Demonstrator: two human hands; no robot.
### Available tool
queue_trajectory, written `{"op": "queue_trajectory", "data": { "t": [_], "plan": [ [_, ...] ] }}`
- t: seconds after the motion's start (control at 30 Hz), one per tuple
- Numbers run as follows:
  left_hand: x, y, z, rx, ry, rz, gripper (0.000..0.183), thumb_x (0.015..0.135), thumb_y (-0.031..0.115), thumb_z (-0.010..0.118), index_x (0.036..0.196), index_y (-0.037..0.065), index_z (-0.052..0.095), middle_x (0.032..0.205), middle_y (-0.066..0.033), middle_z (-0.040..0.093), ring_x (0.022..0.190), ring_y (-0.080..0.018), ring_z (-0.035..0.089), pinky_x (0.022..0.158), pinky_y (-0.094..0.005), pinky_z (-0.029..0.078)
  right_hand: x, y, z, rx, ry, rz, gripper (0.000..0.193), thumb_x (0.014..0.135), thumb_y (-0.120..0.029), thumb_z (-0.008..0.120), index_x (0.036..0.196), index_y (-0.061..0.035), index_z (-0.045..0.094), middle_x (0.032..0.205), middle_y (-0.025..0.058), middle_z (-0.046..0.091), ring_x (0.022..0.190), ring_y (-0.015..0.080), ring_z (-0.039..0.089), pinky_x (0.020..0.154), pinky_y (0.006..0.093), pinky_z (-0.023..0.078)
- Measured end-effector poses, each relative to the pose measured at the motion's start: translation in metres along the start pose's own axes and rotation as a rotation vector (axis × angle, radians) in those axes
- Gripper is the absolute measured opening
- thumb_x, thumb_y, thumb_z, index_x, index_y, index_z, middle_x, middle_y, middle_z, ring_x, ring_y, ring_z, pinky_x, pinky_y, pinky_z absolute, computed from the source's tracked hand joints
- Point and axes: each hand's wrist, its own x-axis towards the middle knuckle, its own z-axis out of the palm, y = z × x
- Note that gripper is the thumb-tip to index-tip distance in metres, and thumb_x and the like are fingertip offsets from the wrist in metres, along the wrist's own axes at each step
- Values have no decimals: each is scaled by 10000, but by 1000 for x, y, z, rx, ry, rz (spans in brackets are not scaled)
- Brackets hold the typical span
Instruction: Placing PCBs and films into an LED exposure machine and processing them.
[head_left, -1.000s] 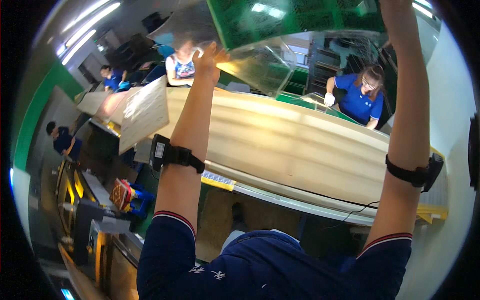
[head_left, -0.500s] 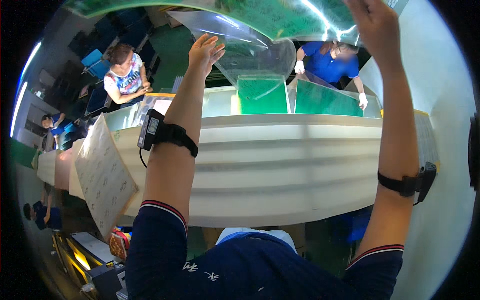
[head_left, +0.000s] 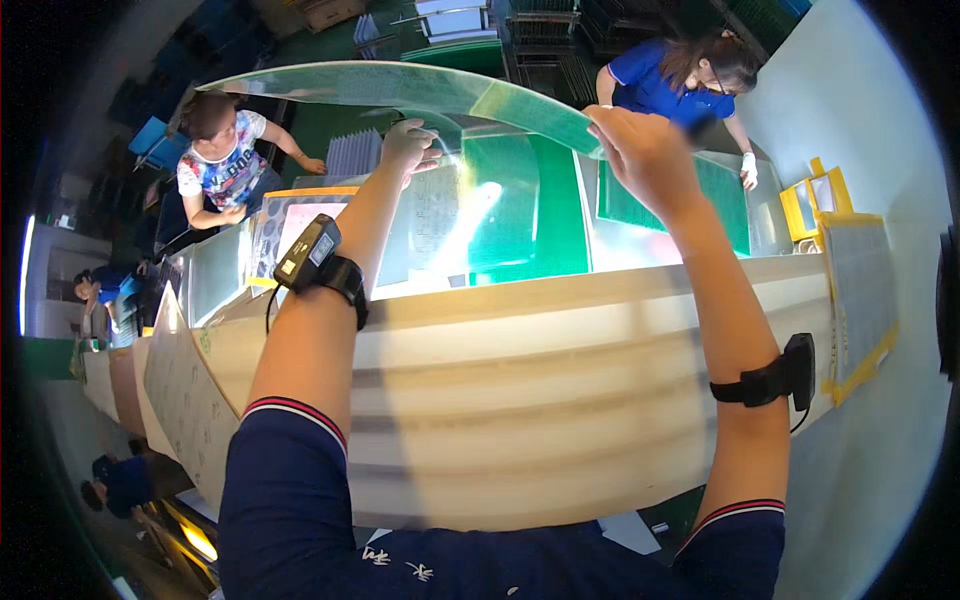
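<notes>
A large clear, green-edged sheet [head_left: 330, 82] arches across the far side, bowed and lifted above the bench. At its right end my right hand [head_left: 645, 160] is closed on the sheet, fingers together along its edge. Further left, my left hand [head_left: 408, 152] is raised close to a second, thinner-looking clear sheet [head_left: 515, 190] with a bright glare; its fingers are bent but apart, and whether they touch the sheet is unclear. Beneath lies a green panel [head_left: 555, 225] on the bench.
A pale bench cover [head_left: 540, 400] spans the front. A co-worker in blue [head_left: 660, 80] with a white glove stands across at right; another person [head_left: 225, 165] stands at left. A yellow-edged panel [head_left: 860, 300] leans by the right wall, and a patterned board [head_left: 190, 380] at left.
Both hands have come down and nearer the bench, the right one also leftward. The large sheet has lowered with them, its glare shifting. The co-worker at right has turned aside.
</notes>
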Motion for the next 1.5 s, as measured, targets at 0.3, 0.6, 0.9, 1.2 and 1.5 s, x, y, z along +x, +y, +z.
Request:
{"op": "queue_trajectory", "data": {
  "t": [0.3,0.6,0.9,1.2,1.5],
  "plan": [
    [45,-88,11,246,80,-112,625,914,10,551,1456,75,248,1074,-161,648,733,-258,699,598,-389,616,-34,14,30,-182,-107,70,239,755,-77,675,988,-115,631,676,12,580,601,177,611,539,318,443],
    [26,-160,-2,554,-151,-456,626,908,-12,545,1475,81,296,1024,-181,643,700,-266,697,557,-379,621,-39,15,31,-119,-175,128,283,723,-63,725,996,-97,658,765,19,666,629,198,638,533,310,454],
    [32,-166,18,516,-231,-369,594,904,-34,544,1458,55,351,1351,-195,491,795,-244,684,680,-333,612,-38,5,35,-114,-332,138,290,738,-56,723,1018,-101,661,786,4,672,623,182,632,543,314,445],
    [27,-184,-1,1342,-706,-140,752,859,296,708,1484,103,338,1476,-156,392,1317,-375,442,1067,-540,402,-35,45,59,-127,-432,0,290,754,-65,716,1033,-136,674,808,0,689,654,184,645,573,335,465],
    [-9,-149,83,1798,-1085,655,738,898,398,626,1496,92,321,1608,-130,171,1473,-350,177,1153,-603,233,-26,88,81,-38,-294,-162,293,770,-78,712,1054,-143,678,872,34,729,709,201,672,580,334,495]
  ]
}}
